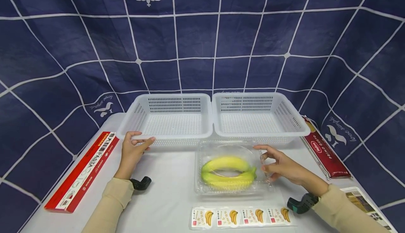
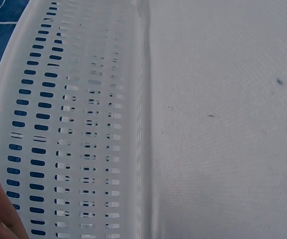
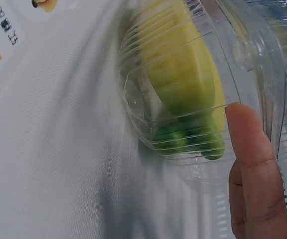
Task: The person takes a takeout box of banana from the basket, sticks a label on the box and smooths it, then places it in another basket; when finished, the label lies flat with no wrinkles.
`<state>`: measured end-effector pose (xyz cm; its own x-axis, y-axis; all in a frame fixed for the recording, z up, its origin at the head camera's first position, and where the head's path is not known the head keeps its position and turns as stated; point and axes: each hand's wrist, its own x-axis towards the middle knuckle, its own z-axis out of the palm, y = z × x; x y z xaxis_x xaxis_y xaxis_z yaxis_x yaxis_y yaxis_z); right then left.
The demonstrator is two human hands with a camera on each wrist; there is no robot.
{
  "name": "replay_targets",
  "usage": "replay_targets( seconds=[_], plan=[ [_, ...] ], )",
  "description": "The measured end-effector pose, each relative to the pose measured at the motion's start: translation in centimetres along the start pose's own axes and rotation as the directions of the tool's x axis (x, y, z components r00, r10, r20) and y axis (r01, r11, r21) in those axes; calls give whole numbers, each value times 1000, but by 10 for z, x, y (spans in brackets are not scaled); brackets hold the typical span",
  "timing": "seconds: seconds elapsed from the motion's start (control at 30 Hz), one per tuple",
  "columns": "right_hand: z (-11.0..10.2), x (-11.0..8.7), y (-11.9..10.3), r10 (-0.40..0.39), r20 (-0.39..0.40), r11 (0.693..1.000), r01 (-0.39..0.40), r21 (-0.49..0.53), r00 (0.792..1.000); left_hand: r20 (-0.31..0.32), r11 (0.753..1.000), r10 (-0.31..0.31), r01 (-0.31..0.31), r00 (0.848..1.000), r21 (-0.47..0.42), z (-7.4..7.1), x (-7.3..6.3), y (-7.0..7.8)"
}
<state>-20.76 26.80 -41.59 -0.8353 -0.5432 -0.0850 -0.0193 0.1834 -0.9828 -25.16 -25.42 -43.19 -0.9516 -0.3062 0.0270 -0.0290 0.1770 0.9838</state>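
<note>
A clear plastic clamshell container (image 1: 218, 189) with yellow-green bananas (image 1: 227, 171) inside sits in front of the baskets. My right hand (image 1: 281, 164) grips its right edge, thumb toward the near side and fingers at the far corner. In the right wrist view, the thumb (image 3: 255, 154) presses the clear plastic beside the green banana tips (image 3: 193, 137). My left hand (image 1: 134, 153) holds the front rim of the left white basket (image 1: 177, 134), thumb pointing right. Only a digit (image 2: 1, 204) of it shows against the slotted wall in the left wrist view; the other fingers are hidden there.
A right white basket (image 1: 259, 134) adjoins the left one. On the left lies a red pasta box (image 1: 83, 169); on the right, a red packet (image 1: 327, 153). A strip of banana labels (image 1: 242, 216) lies in front, and a printed sheet (image 1: 364, 205) lies partly under the right sleeve.
</note>
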Motion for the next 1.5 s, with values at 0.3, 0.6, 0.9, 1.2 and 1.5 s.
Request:
replay_targets(
  seconds=[0.3,0.6,0.9,1.2,1.5],
  plan=[
    [-4,10,4,25,2,1000,-25,2,1000,-11,999,8,-8,1000,39,2,-2,4],
    [-4,14,2,39,-21,999,-40,-14,999,0,999,-2,2,1000,35,1,-1,4],
    [-3,12,0,61,-2,996,-61,-60,998,26,997,-17,15,1000,76,0,-1,10],
    [1,7,-6,71,-69,981,-82,-174,995,150,967,-14,-25,989,253,-7,-10,19],
    [6,-10,-15,-177,-199,859,52,-509,964,252,894,82,-183,964,409,-15,-32,26]
  ],
)
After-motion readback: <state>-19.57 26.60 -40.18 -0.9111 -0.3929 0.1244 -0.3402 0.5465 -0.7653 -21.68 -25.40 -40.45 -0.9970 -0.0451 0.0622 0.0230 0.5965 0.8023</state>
